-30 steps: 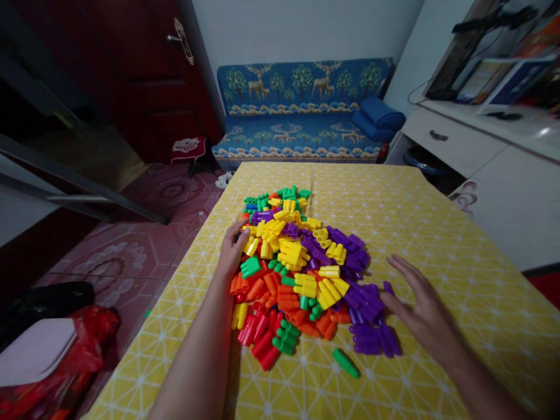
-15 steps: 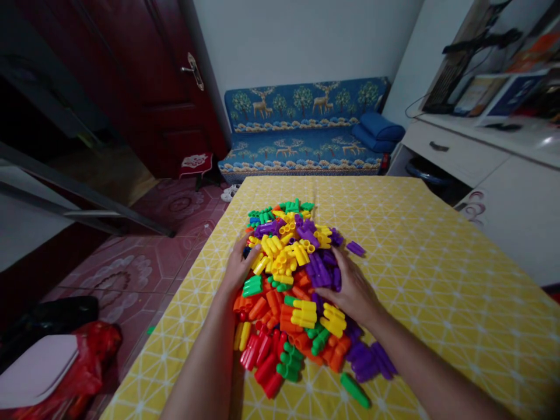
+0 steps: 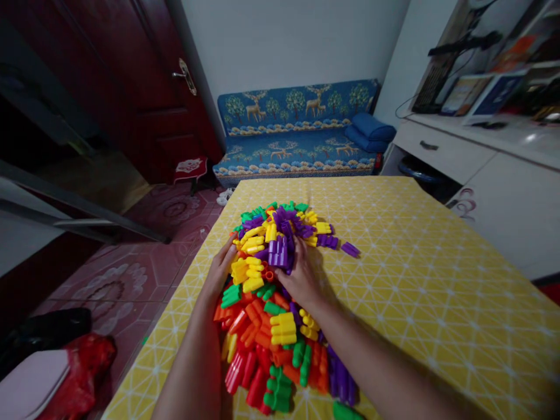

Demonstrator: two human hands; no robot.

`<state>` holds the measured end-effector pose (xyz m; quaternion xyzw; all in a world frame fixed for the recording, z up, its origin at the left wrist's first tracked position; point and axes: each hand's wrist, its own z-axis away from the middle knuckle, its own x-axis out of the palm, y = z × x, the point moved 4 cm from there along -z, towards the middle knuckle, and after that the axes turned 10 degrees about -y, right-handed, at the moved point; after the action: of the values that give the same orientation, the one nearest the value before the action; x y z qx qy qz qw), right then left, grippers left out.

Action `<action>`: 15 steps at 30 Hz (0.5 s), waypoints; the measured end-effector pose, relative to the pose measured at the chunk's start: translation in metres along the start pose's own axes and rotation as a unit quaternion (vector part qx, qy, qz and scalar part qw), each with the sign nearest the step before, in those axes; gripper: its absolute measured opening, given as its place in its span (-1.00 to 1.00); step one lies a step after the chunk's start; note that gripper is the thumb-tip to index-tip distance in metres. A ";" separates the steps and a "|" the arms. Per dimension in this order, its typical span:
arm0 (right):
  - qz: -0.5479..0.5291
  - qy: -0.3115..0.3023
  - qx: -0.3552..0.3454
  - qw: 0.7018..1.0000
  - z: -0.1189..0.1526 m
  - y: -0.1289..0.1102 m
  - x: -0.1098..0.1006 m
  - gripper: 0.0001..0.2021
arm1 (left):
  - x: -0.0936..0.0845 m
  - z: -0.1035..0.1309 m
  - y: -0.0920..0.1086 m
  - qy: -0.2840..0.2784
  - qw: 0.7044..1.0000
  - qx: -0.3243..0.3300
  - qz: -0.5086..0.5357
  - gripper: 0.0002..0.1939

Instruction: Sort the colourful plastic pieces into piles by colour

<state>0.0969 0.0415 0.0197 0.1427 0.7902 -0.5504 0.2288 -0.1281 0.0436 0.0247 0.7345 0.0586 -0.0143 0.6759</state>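
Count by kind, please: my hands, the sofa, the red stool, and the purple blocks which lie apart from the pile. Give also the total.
Hands (left hand, right hand): 2
Sofa: 1
Red stool: 1
Separate purple block: 1
Total: 5
Blocks in the pile overlap too much to count.

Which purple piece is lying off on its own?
The purple piece right of the pile: bare tablecloth surrounds it, while the other visible purple ones touch neighbouring pieces.

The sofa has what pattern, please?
Deer and trees on the blue sofa, best in head view.
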 end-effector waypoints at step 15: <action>0.115 -0.093 0.072 0.986 -0.018 -0.025 0.037 0.07 | -0.017 -0.006 -0.009 0.028 0.998 -0.001 0.052 -0.18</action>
<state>0.0492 0.0487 0.0258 0.1968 0.7017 -0.5870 0.3525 -0.1466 0.0488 0.0182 0.7359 0.0393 0.0410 0.6747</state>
